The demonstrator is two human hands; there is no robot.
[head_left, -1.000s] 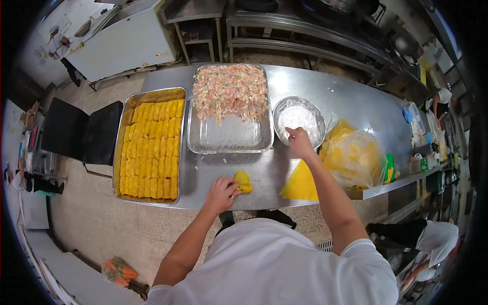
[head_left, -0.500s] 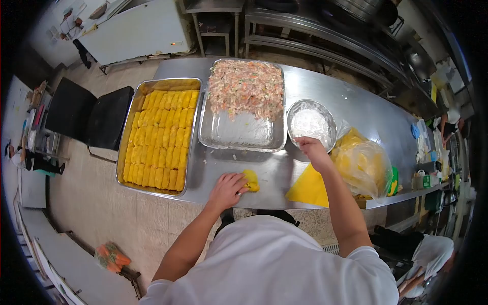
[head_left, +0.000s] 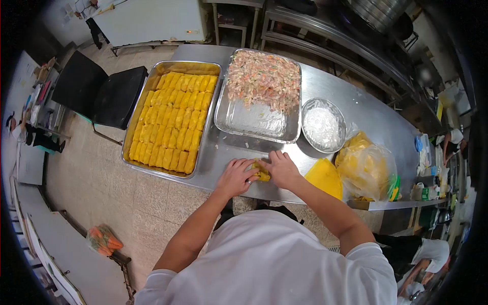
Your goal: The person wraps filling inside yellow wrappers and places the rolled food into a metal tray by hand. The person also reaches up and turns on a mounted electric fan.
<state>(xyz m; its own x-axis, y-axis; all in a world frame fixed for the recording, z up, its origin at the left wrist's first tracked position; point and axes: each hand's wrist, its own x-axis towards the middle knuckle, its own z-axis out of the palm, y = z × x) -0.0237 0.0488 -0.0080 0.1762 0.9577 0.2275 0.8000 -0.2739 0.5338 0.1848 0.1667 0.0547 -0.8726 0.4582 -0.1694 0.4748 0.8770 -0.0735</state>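
Observation:
At the table's near edge, a yellow spring roll [head_left: 262,172] lies between my two hands. My left hand [head_left: 236,177] curls its fingers round the roll's left side. From the right, my right hand [head_left: 282,170] pinches the roll's other end, and its fingertips partly hide the wrapper. Yellow wrapper sheets [head_left: 325,178] lie right of my right hand. Beyond the hands stands a metal tray [head_left: 244,129] with a shredded, pinkish filling [head_left: 264,79] heaped at its far end. A round metal bowl [head_left: 344,142] holding a white paste [head_left: 323,124] sits to the tray's right.
Finished yellow rolls [head_left: 170,122] fill rows in a deep metal tray [head_left: 152,170] at the left. A clear plastic bag [head_left: 373,170] with yellow sheets sits on the right. A black chair [head_left: 119,96] stands left of the table. Other people [head_left: 432,254] are at the edges.
My right hand has moved left from the white paste bowl to the spring roll and now grips its right end. My left hand stays on the roll. The whole view has shifted slightly.

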